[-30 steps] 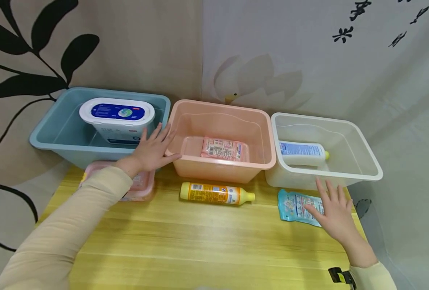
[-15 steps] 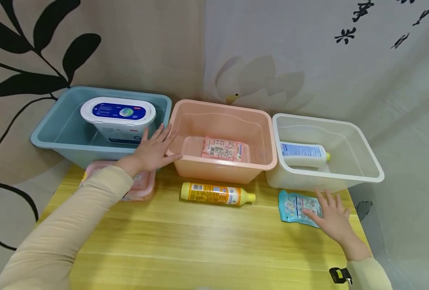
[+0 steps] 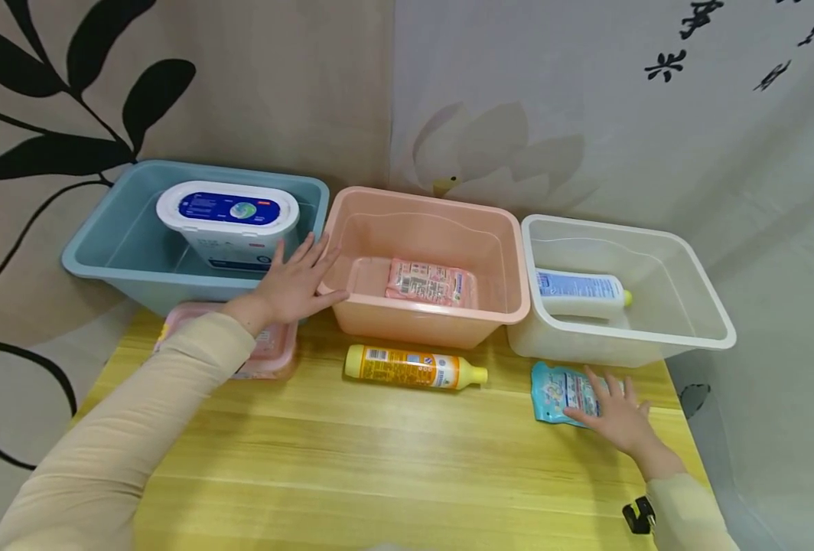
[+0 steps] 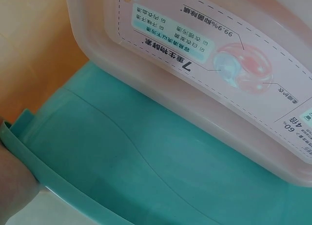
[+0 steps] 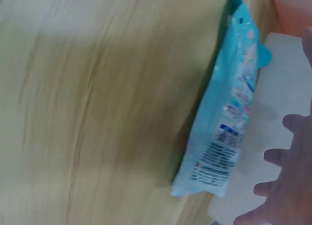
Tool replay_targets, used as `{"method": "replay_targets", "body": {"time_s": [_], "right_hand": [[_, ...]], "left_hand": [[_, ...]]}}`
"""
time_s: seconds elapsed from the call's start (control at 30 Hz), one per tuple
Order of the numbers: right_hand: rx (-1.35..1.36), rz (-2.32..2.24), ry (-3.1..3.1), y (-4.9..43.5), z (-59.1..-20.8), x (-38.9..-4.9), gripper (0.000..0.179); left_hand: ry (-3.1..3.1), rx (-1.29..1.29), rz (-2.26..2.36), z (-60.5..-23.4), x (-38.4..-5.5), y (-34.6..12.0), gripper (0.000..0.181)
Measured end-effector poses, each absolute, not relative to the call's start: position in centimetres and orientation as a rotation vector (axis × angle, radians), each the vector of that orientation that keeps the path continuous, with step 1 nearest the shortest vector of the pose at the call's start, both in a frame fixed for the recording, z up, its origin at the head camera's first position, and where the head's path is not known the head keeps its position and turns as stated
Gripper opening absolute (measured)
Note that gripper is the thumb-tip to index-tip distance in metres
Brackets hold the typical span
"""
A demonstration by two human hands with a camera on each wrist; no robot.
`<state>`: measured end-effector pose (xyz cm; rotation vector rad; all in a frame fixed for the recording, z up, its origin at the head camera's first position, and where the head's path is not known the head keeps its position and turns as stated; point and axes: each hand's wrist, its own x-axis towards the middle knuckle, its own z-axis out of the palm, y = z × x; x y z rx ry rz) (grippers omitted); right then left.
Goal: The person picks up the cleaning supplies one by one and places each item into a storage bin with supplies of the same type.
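Observation:
My left hand [image 3: 288, 285] rests at the neighbouring rims of the blue bin [image 3: 166, 285] and the pink bin [image 3: 421, 308], fingers spread. Under that forearm, partly hidden, lies a flat pink lidded box [image 3: 278, 348]; its printed label fills much of the left wrist view. Over a light-blue soft packet [image 3: 551, 392] on the table is my right hand [image 3: 623, 417], fingers spread and covering its right part. In the right wrist view the packet [image 5: 222, 137] shows a barcode, with the fingertips [image 5: 277, 156] apart from it.
A white tub [image 3: 231, 222] stands in the blue bin, and a pink packet [image 3: 429, 283] lies in the pink bin. The white bin [image 3: 627, 337] at right holds a white bottle [image 3: 579, 295]. A yellow bottle [image 3: 414, 367] lies on the wooden table [image 3: 379, 459] before the pink bin.
My right hand has moved left and back toward me, from near the white bin's front to over the light-blue packet. My left hand stays at the bins' rims.

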<state>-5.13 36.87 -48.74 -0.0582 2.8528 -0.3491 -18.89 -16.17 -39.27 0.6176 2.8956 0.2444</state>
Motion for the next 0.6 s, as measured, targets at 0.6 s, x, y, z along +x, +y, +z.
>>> {"method": "replay_targets", "body": {"time_s": [0.6], "right_hand": [[-0.112,-0.358,2.808,37.2,-51.5,-5.8,0.097]], "left_hand": [[2.895,0.623,0.202,-39.1,-18.8,-16.2,0.083]]}}
